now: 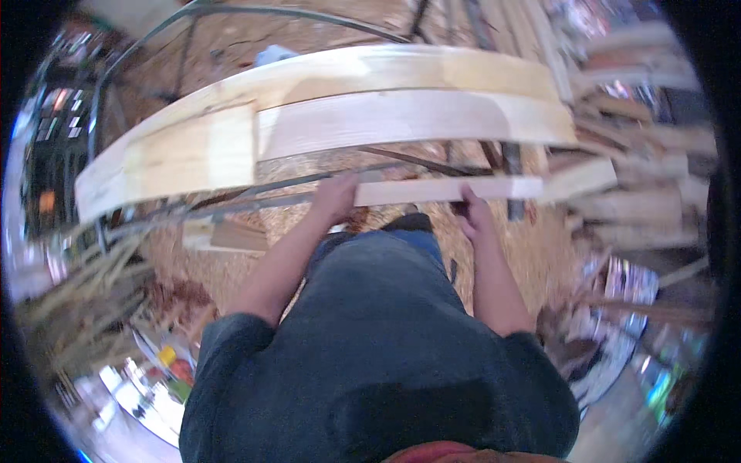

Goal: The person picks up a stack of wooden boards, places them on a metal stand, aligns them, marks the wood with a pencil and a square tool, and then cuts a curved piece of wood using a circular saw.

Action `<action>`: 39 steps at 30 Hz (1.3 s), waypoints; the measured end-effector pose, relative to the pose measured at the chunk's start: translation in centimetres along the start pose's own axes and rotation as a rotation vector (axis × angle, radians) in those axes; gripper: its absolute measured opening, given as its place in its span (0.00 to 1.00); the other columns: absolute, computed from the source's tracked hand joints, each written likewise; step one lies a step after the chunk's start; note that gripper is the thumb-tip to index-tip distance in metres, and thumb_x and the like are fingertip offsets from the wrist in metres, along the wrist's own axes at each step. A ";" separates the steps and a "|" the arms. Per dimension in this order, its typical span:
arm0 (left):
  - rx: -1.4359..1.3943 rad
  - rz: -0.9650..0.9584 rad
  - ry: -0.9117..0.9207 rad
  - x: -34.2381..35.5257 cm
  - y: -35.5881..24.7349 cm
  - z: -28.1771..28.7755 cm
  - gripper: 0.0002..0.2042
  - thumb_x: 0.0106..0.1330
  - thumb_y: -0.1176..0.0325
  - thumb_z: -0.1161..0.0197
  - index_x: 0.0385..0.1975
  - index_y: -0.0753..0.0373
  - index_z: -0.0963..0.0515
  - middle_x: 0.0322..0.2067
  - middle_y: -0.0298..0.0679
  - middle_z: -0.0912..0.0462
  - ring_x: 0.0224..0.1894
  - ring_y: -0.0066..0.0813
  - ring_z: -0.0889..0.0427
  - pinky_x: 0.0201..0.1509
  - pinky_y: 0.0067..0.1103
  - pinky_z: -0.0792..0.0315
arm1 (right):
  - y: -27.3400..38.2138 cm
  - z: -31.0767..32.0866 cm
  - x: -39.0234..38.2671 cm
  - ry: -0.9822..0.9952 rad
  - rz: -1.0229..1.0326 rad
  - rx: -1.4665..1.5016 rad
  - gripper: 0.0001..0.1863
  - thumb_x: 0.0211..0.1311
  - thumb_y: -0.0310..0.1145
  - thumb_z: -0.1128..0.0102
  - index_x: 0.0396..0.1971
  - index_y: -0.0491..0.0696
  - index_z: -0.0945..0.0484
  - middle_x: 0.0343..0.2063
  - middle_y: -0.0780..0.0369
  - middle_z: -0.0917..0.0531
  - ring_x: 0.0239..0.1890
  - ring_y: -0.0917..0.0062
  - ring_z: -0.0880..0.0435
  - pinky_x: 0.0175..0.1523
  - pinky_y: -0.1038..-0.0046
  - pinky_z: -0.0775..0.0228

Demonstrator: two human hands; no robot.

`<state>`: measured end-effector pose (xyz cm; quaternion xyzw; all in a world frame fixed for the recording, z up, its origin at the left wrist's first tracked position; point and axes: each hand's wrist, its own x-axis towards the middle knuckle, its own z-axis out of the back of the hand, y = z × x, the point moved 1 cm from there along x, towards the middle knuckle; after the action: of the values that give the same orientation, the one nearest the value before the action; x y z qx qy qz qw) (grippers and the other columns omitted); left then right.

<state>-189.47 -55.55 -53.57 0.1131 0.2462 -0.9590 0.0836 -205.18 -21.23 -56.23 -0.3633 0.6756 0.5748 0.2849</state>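
Observation:
A short, pale wooden board [409, 192] is held level in front of my waist. Its left end is in my left hand [336, 199], the fingers closed round it. My right hand [475, 214] grips its lower edge, with the thumb and fingers closed and the right end sticking out past it. Just beyond lie long, light planks [386, 119] side by side, with a shorter wide board [197, 150] at their left. Motion blur softens the finger details.
A metal frame [297, 13] carries the planks. Stacked timber offcuts [633, 204] crowd the right, and a heap of thin wood strips [100, 293] lies at the left. Wood shavings [509, 262] cover the floor. Scattered items, including something yellow [167, 355], are at the lower left.

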 end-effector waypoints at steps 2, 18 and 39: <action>0.056 -0.024 0.095 0.9 -1.2 0.4 0.21 0.54 0.69 0.30 0.49 0.60 0.24 0.44 0.47 0.15 0.46 0.48 0.13 0.45 0.42 0.20 | -0.9 2.3 0.8 0.157 0.075 0.130 0.19 0.73 0.45 0.36 0.52 0.45 0.21 0.47 0.59 0.15 0.48 0.70 0.16 0.53 0.68 0.23; -0.123 0.078 -0.312 -3.9 -1.1 3.5 0.34 0.52 0.51 0.23 0.62 0.48 0.24 0.52 0.38 0.16 0.59 0.42 0.19 0.74 0.46 0.43 | 1.2 3.1 1.4 0.356 -0.188 -0.014 0.26 0.71 0.53 0.37 0.55 0.47 0.22 0.47 0.57 0.14 0.51 0.66 0.15 0.55 0.63 0.20; -1.826 0.704 -1.081 -16.0 25.7 11.8 0.27 0.61 0.63 0.22 0.55 0.68 0.25 0.45 0.44 0.14 0.42 0.34 0.12 0.42 0.29 0.15 | -3.8 -21.1 -10.3 0.575 0.402 -1.620 0.21 0.67 0.37 0.32 0.53 0.39 0.18 0.41 0.56 0.11 0.45 0.74 0.12 0.50 0.69 0.21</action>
<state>-170.61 -81.88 -51.02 -0.3590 0.7437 -0.2644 0.4981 -195.43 -40.58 -46.42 -0.4584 0.1570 0.8028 -0.3476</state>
